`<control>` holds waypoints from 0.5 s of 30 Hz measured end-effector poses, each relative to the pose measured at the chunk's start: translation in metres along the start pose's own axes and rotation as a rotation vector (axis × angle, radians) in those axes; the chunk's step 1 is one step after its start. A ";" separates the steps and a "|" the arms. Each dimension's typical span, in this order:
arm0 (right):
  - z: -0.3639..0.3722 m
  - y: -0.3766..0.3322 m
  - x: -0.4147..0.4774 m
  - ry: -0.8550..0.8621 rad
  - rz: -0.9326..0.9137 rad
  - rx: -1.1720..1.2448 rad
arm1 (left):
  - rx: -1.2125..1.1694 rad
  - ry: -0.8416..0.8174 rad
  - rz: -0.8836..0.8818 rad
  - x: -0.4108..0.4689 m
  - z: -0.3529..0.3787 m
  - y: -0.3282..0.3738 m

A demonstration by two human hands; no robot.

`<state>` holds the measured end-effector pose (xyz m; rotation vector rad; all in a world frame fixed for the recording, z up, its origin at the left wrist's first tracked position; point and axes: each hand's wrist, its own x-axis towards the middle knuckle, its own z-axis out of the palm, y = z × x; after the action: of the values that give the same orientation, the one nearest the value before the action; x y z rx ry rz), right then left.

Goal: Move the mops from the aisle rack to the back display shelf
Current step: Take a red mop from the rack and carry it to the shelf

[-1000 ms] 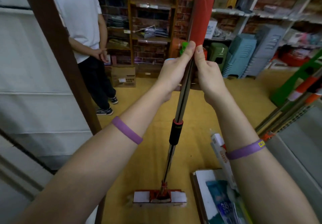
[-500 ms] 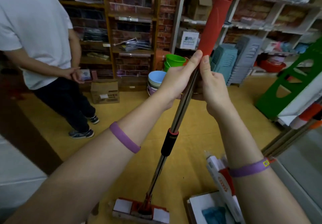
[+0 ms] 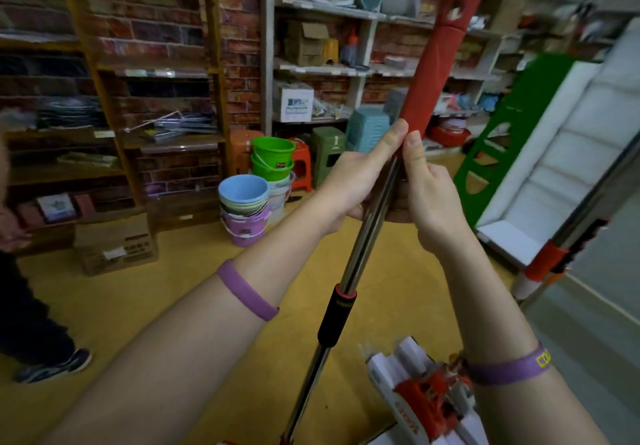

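I hold a mop (image 3: 367, 236) upright in front of me. It has a shiny metal pole, a black collar lower down and a long red grip at the top. My left hand (image 3: 356, 181) and my right hand (image 3: 429, 198) both grip the pole just below the red grip, thumbs pointing up along it. The mop's head is out of frame at the bottom. A second mop head (image 3: 429, 396), white and red, lies low at the right, beside my right forearm. More mop poles (image 3: 568, 247) lean at the right edge.
Shelves (image 3: 332, 70) with boxes and goods line the brick back wall. Stacked buckets (image 3: 244, 212), plastic stools (image 3: 367, 126) and a cardboard box (image 3: 117, 243) stand on the yellow floor. A person's leg and shoe (image 3: 52, 365) are at the left. A green and white board (image 3: 540, 146) leans at the right.
My view has swung right and moved closer to the back shelves. The person has slid to the left edge. Both hands keep the same hold on the mop, whose head has left the frame.
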<state>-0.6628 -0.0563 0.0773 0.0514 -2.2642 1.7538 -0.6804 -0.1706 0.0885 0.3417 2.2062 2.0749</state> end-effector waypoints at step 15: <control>-0.098 -0.025 0.010 0.393 0.100 -0.081 | -0.119 -0.472 0.171 0.079 0.104 0.028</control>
<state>-0.6482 0.0321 0.1255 -0.3932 -2.0727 1.5511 -0.7311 -0.0500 0.1158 0.9283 1.8225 1.9335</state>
